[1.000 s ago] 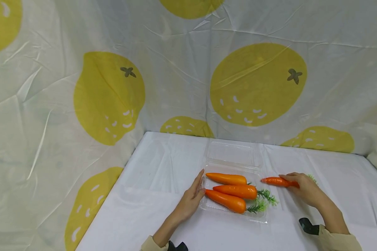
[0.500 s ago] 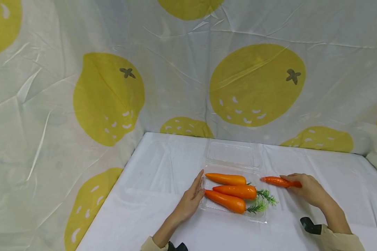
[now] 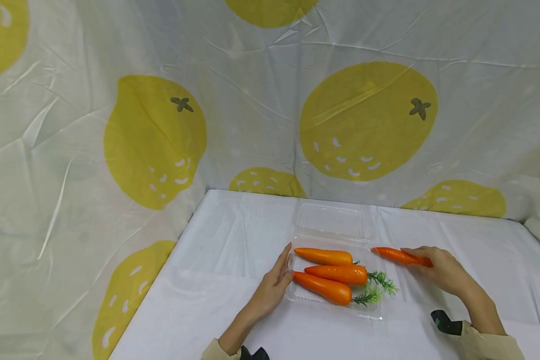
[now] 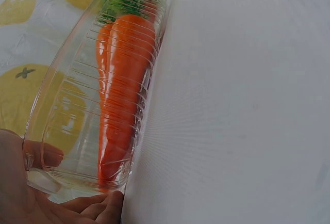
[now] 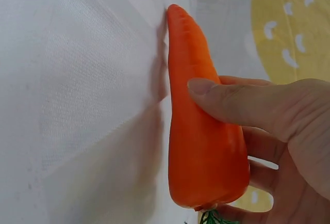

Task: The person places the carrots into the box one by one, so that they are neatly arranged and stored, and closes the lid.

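Note:
A clear plastic clamshell box (image 3: 369, 314) lies with its lid (image 3: 330, 218) folded back, away from the person. Three orange carrots with green tops rest in its base: a far one (image 3: 325, 257), a middle one (image 3: 339, 274) and a near one (image 3: 323, 288). At the box's left end my left hand (image 3: 272, 290) grips the rim, its fingers (image 4: 95, 206) low against the wall. To the right of the box my right hand (image 3: 438, 270) holds another carrot (image 5: 198, 136), thumb on one side and fingers on the other. That carrot's tip points left, right at the box's edge.
A white cloth covers the table (image 3: 225, 250). Behind and to the left hangs a pale curtain (image 3: 247, 115) printed with yellow lemons, meeting the table's far and left edges. A black wrist device (image 3: 445, 322) is on my right wrist.
The carrot in my right hand has turned slightly, its tip shifting a little away from the person and toward the box. The left hand and the box stay put.

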`<action>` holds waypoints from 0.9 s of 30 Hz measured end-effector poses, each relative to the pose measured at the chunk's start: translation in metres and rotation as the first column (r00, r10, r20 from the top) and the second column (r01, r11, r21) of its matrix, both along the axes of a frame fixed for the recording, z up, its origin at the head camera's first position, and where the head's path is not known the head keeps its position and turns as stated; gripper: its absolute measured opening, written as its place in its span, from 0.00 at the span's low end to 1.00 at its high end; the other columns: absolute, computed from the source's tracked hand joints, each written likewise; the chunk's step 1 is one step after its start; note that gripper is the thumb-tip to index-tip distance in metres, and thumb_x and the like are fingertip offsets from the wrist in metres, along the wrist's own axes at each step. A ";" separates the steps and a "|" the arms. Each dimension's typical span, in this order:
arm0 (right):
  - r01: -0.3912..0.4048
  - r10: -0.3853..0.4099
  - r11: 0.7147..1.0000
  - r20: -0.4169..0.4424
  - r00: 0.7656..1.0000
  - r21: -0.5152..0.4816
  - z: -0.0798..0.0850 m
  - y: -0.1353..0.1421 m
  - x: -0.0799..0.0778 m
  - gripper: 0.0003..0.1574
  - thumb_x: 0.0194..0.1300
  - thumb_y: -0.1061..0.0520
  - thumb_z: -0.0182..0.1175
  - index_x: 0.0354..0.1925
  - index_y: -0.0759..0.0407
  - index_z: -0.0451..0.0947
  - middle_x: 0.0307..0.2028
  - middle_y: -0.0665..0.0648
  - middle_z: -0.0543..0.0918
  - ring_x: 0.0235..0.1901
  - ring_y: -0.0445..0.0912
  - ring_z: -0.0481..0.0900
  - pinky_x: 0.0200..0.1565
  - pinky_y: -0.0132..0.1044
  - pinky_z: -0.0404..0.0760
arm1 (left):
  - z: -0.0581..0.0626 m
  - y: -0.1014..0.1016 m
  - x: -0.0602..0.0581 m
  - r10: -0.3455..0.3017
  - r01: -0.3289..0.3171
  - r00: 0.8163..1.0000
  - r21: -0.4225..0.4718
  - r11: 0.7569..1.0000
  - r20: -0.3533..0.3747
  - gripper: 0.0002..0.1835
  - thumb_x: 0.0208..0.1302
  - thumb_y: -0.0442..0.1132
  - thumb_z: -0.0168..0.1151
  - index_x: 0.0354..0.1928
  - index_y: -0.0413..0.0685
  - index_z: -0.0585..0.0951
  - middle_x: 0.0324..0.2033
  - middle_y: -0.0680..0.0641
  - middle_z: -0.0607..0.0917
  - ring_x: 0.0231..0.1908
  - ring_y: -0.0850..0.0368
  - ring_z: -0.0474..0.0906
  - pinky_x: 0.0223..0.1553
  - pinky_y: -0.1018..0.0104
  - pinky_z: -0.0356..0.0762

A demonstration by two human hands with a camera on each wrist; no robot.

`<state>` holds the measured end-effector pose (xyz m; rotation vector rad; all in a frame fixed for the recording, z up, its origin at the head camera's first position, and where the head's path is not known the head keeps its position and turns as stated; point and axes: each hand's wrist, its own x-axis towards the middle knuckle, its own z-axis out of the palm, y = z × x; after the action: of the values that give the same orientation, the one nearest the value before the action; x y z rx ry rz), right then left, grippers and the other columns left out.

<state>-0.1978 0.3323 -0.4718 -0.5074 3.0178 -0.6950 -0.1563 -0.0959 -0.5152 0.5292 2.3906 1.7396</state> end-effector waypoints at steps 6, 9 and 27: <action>-0.015 0.015 1.000 -0.015 1.000 -0.008 -0.002 -0.003 -0.001 0.26 0.60 0.66 0.71 0.57 0.65 0.85 0.49 0.69 0.88 0.50 0.67 0.83 0.52 0.71 0.79 | 0.000 0.000 -0.001 0.003 -0.003 1.000 -0.003 1.000 0.010 0.35 0.83 0.39 0.45 0.84 0.58 0.47 0.83 0.48 0.49 0.81 0.45 0.51 0.78 0.46 0.53; -0.021 0.021 1.000 -0.015 1.000 -0.008 -0.003 -0.006 -0.003 0.25 0.60 0.65 0.71 0.58 0.64 0.85 0.49 0.68 0.88 0.49 0.66 0.83 0.52 0.69 0.80 | 0.001 0.001 -0.002 0.002 -0.002 1.000 -0.001 1.000 0.011 0.35 0.83 0.39 0.45 0.84 0.58 0.47 0.83 0.49 0.49 0.81 0.46 0.51 0.79 0.46 0.54; -0.005 0.004 0.999 -0.014 1.000 -0.035 0.009 -0.010 0.002 0.26 0.60 0.63 0.72 0.58 0.62 0.85 0.51 0.69 0.87 0.52 0.68 0.82 0.52 0.71 0.79 | 0.001 0.000 -0.001 0.000 0.000 1.000 0.006 1.000 0.008 0.35 0.82 0.39 0.46 0.84 0.57 0.47 0.83 0.47 0.49 0.81 0.46 0.51 0.78 0.48 0.54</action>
<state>-0.1955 0.3228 -0.4631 -0.5223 3.0216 -0.7487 -0.1572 -0.0959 -0.5138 0.5220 2.3800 1.7464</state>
